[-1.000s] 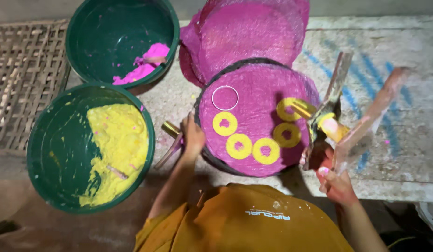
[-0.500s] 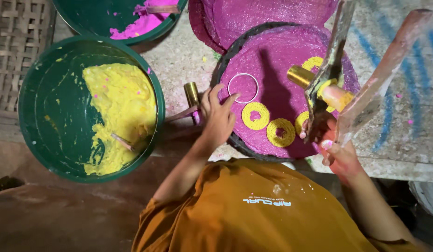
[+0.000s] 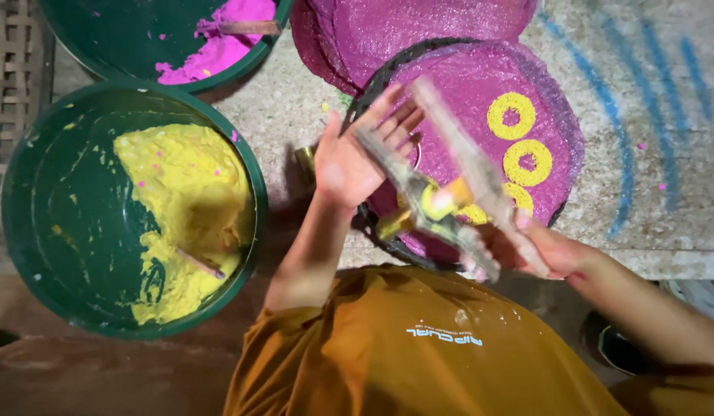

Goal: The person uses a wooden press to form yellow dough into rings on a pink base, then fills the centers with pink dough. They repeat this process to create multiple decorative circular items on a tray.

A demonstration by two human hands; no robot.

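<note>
Hands met over the magenta disc (image 3: 480, 92): the left hand (image 3: 355, 158) spread flat, the right hand (image 3: 543, 250) clutching a blurred plastic piping bag (image 3: 438, 202) above the disc's near rim. Yellow paste could have dripped and smeared the yellow rings (image 3: 526, 162) beneath the bag.

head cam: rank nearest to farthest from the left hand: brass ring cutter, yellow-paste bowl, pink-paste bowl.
From the left hand:
1. brass ring cutter, just beside the hand on its left in the picture.
2. yellow-paste bowl, farther left.
3. pink-paste bowl, top left, farthest, though not by much.
</note>
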